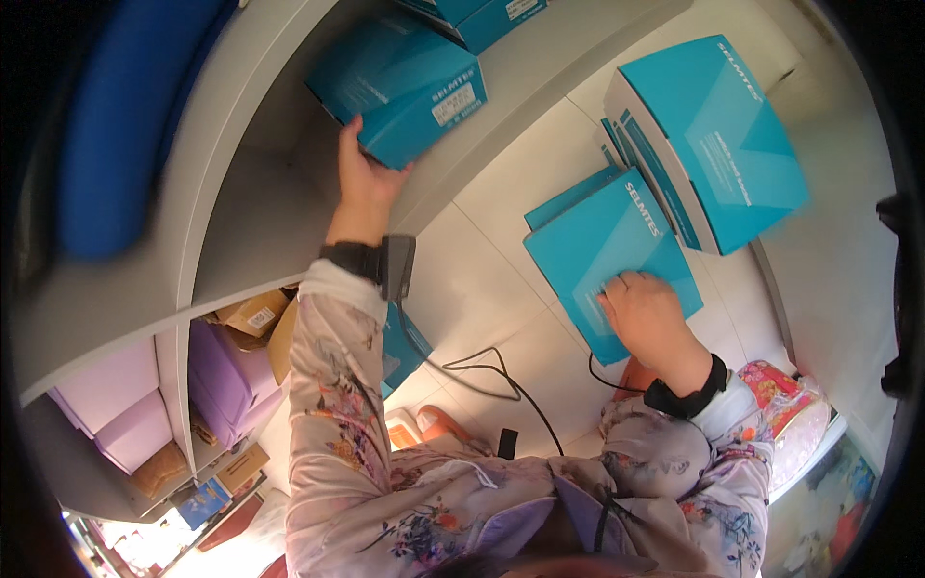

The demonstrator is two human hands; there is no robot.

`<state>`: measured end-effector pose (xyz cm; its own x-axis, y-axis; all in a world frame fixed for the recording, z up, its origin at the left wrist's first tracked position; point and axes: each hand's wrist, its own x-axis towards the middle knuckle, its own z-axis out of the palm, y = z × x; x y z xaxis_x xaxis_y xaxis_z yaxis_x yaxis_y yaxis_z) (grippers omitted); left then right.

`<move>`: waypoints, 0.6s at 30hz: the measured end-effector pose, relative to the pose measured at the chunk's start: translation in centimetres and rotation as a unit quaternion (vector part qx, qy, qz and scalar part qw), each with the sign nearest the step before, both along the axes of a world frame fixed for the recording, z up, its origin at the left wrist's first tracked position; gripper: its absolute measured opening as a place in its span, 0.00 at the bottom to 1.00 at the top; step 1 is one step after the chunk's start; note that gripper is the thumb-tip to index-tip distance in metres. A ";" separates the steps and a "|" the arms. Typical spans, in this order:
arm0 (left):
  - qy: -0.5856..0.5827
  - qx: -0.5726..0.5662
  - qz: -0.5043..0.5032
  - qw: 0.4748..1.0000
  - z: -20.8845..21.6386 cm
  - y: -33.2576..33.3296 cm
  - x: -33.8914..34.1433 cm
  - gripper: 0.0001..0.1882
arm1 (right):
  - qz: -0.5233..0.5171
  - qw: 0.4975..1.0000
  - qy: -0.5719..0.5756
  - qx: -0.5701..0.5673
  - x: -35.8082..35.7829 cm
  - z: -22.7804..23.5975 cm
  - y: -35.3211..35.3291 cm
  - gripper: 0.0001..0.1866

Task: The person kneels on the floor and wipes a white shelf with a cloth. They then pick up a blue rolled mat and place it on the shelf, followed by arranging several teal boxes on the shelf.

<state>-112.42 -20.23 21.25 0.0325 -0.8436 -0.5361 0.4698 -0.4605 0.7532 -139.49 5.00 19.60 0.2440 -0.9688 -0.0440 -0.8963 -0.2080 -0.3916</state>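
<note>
In the head view, the left hand (pixel 371 178) holds a labelled teal carton (pixel 395 87) by its near corner at the grey shelf (pixel 255 217). The right hand (pixel 644 313) rests, fingers curled, on a flat-faced teal box (pixel 578 255) beside a larger teal carton (pixel 727 144); whether its grip is closed, I cannot tell.

Two hands, left hand (pixel 368 183) and right hand (pixel 644 316), are showing; at least six teal boxes (pixel 583 255) are appearing; at least three purple boxes (pixel 220 380) are sitting shelved; two black wrist straps (pixel 686 390) showing.
</note>
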 end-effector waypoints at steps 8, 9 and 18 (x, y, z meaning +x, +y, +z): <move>0.046 -0.050 -0.112 0.991 -0.2 14.6 4.0 0.33 | -0.024 0.999 -0.045 0.010 -0.4 -0.1 0.6 0.10; 0.050 -0.045 -0.112 0.991 0.0 16.0 4.6 0.34 | -0.031 0.997 -0.064 0.015 -0.7 0.0 0.7 0.10; 0.100 0.061 -0.092 0.989 0.1 26.5 9.4 0.31 | -0.094 0.979 -0.177 0.045 -2.1 1.1 1.7 0.06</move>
